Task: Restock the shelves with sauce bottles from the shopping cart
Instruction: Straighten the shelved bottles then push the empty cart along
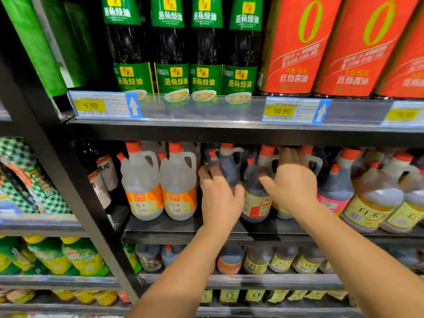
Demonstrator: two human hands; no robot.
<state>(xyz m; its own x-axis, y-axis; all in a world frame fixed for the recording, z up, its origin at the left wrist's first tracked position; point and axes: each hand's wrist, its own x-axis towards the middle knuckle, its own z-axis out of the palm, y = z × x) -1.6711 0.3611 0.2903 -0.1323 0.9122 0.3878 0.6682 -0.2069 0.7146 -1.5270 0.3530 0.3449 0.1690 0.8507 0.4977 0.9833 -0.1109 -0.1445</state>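
A: Where is your left hand (pixel 220 198) sitting?
B: You're curling it round a dark plastic sauce jug with an orange cap (pixel 226 166) on the middle black metal shelf (pixel 160 226). The fingertips are blurring.
A: And your right hand (pixel 292 187)?
B: It's covering the neighbouring yellow-labelled dark jug (pixel 254 200) and hiding its handle. As for the grip, I cannot tell.

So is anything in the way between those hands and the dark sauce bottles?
Nothing visible is. The left hand curls around one dark jug and the right hand grips the dark bottle beside it, both on the middle shelf.
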